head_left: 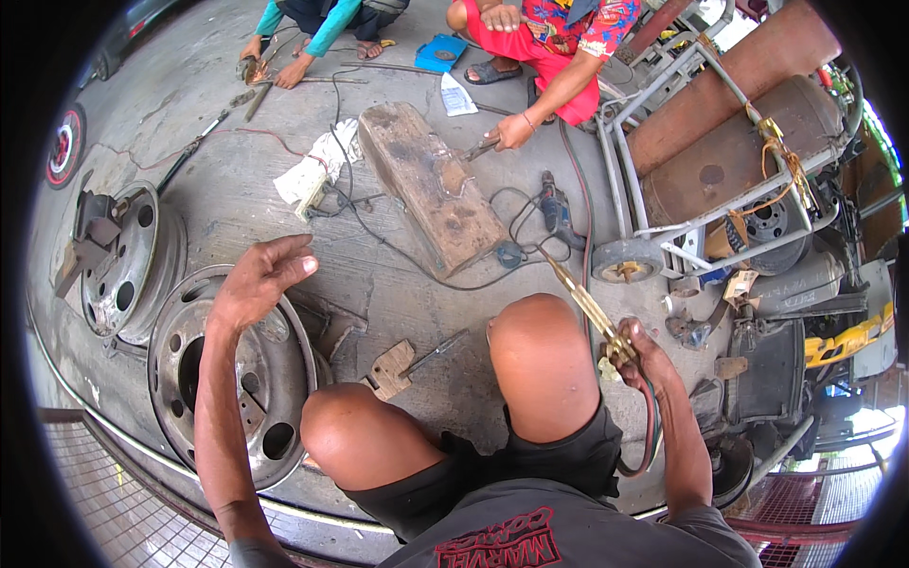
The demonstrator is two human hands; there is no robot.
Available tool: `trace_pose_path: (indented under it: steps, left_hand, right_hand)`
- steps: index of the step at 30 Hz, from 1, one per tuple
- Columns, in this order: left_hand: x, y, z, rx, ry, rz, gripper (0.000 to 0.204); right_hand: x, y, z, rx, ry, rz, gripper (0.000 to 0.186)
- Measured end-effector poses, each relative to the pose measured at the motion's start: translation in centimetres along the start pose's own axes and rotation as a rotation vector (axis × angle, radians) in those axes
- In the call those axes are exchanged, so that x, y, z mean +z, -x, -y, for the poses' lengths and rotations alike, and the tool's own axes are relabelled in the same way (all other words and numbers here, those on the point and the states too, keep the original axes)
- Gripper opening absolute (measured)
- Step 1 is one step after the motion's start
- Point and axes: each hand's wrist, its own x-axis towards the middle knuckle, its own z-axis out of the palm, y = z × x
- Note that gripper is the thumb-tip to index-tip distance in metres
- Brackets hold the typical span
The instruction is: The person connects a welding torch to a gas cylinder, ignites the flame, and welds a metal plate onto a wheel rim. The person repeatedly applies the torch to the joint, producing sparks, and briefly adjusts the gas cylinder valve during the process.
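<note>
My right hand (651, 356) is wrapped round the valve end of a brass gas torch (589, 307), beside my right knee. The torch tip points up and to the left, and its red and dark hoses (650, 426) hang below my hand. My left hand (265, 280) is raised in the air with its fingers stretched out, holding nothing. Under it lies a grey steel wheel rim (170, 374). On the floor between my feet is a worn flat block (389, 369) with a metal rod (438, 354) beside it.
Ahead lies a long brown block (431, 204); a co-worker's hand (516, 130) holds a metal tool over it. At the far left, a second person works where sparks fly. A power drill (559, 216), cables and a cylinder cart (653, 230) are on the right; another wheel (142, 265) stands left.
</note>
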Motion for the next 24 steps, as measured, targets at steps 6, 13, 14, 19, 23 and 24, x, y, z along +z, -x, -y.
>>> trace_pose_path:
  steps: [6,13,14,19,23,24]
  left_hand:
    - [1.8,-3.3,0.3,-0.012,0.008,0.082,0.069]
    - [2.8,-6.2,-0.1,-0.056,0.002,0.101,0.069]
    - [3.0,-6.4,-0.2,-0.062,-0.007,0.093,0.068]
    - [2.5,-4.5,-0.1,-0.100,0.005,0.015,0.064]
    - [2.2,-2.9,-0.4,-0.134,0.014,-0.036,0.065]
    - [1.9,-2.0,-0.5,-0.156,0.007,-0.057,0.065]
  right_hand:
    - [-3.8,1.1,-8.9,0.143,-0.086,0.021,0.076]
    - [-14.4,-4.1,-17.6,0.441,0.238,0.202,0.068]
    - [-15.2,-4.6,-17.9,0.459,0.344,0.162,0.067]
    - [-15.9,-8.6,-15.8,0.475,1.028,0.148,0.072]
    - [-17.6,-15.4,-10.1,0.244,1.621,0.187,0.082]
    - [-15.4,-18.4,-8.0,-0.031,1.654,-0.011,0.072]
